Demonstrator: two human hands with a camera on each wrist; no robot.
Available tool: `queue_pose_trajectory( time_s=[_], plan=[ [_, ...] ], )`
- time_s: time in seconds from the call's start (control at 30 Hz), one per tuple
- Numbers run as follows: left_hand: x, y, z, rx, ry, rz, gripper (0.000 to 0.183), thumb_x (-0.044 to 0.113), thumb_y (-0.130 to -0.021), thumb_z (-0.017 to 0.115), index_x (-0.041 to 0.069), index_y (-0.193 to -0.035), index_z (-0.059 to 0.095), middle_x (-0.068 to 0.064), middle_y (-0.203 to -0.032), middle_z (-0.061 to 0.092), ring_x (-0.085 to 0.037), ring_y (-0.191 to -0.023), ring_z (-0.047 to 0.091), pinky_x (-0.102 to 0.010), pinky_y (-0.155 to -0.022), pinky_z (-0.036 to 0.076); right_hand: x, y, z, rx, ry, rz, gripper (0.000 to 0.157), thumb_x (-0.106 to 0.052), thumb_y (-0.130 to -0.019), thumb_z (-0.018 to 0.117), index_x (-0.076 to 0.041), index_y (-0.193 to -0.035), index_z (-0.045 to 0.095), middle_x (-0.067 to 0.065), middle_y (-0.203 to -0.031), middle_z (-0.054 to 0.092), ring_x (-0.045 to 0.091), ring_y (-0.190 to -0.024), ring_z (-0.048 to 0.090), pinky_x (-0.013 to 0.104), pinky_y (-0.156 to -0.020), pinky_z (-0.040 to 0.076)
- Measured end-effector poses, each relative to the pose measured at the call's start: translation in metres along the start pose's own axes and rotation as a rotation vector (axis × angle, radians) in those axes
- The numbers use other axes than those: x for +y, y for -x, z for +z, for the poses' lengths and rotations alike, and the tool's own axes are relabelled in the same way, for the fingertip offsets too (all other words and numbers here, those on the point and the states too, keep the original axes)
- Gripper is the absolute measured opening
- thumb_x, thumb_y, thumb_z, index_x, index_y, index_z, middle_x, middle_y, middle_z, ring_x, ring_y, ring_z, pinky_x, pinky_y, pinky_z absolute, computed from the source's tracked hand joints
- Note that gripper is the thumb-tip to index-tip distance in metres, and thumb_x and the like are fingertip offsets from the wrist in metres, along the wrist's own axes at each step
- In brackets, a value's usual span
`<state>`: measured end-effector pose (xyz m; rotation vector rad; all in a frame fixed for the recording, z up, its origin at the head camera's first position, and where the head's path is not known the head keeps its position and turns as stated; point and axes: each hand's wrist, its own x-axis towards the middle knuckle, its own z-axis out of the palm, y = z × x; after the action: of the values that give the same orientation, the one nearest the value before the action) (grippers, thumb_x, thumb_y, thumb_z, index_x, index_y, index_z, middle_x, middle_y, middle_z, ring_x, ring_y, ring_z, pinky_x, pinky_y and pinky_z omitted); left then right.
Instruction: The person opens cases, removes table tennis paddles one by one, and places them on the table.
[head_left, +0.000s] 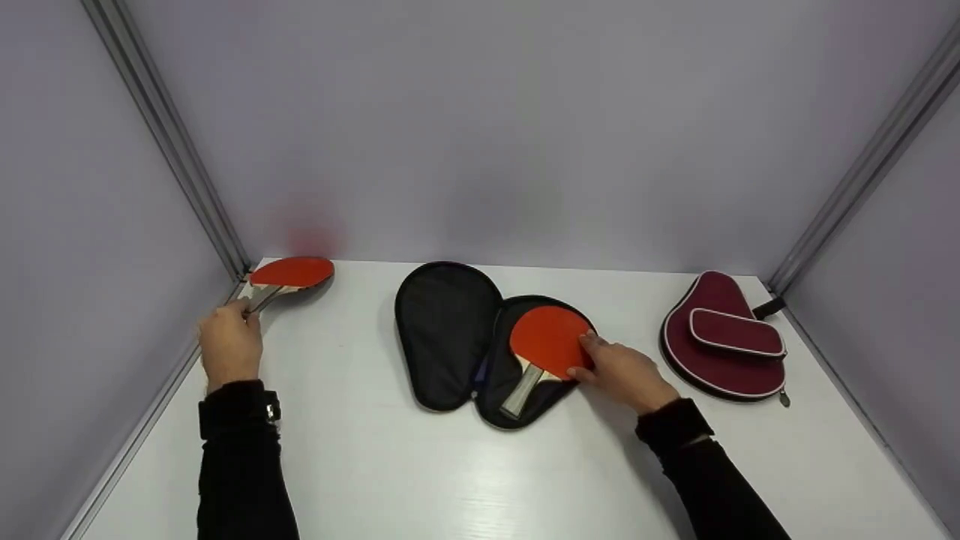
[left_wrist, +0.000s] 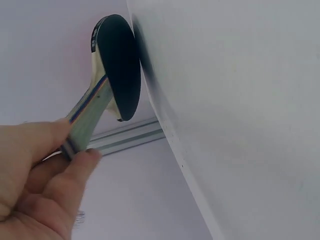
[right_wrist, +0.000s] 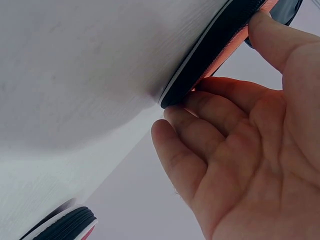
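Note:
My left hand [head_left: 231, 341] grips the handle of a red-faced table tennis paddle [head_left: 292, 271] at the table's far left corner. In the left wrist view, the black face of this paddle [left_wrist: 120, 67] shows, and thumb and fingers pinch the handle's end. A black zippered paddle case [head_left: 448, 337] lies spread open at mid-table. On its right half rests a second red paddle [head_left: 549, 341], handle toward me. At that paddle's right edge, my right hand [head_left: 626, 371] touches the rim with thumb and fingertips. The right wrist view shows loosely extended fingers [right_wrist: 190, 125] against the case's edge.
A maroon paddle case [head_left: 724, 349] with white piping and a small front pocket lies on the right side of the white table [head_left: 360, 465]. Grey panels enclose the table at the back [head_left: 525, 135] and both sides.

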<state>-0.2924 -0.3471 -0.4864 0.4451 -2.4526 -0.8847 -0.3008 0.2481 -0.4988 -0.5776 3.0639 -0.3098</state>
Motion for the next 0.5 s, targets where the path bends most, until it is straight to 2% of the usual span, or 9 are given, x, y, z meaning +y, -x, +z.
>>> queue_pose_trajectory(
  time_s=[0.3,0.5],
  plan=[
    [-0.015,0.004,-0.003,-0.178,-0.06,-0.048,0.044,-0.003,-0.109,0.066,-0.018,-0.151,0.066,-0.046,-0.139,0.072,-0.066,-0.13,0.072,-0.076,-0.107,0.062,-0.002,0.0,0.002,-0.008,-0.021,0.004,0.074,-0.038,-0.112,0.082,0.006,-0.167,0.059,0.037,-0.158,0.07,0.057,-0.122,0.081,0.068,-0.096,0.069],
    [-0.01,0.004,-0.007,-0.256,-0.105,-0.067,0.049,0.003,-0.111,0.063,-0.019,-0.156,0.061,-0.047,-0.151,0.066,-0.065,-0.137,0.07,-0.075,-0.11,0.063,-0.002,0.0,0.001,-0.003,-0.03,0.001,0.075,-0.039,-0.112,0.082,0.006,-0.168,0.057,0.038,-0.155,0.071,0.056,-0.12,0.082,0.068,-0.096,0.07]
  ],
)
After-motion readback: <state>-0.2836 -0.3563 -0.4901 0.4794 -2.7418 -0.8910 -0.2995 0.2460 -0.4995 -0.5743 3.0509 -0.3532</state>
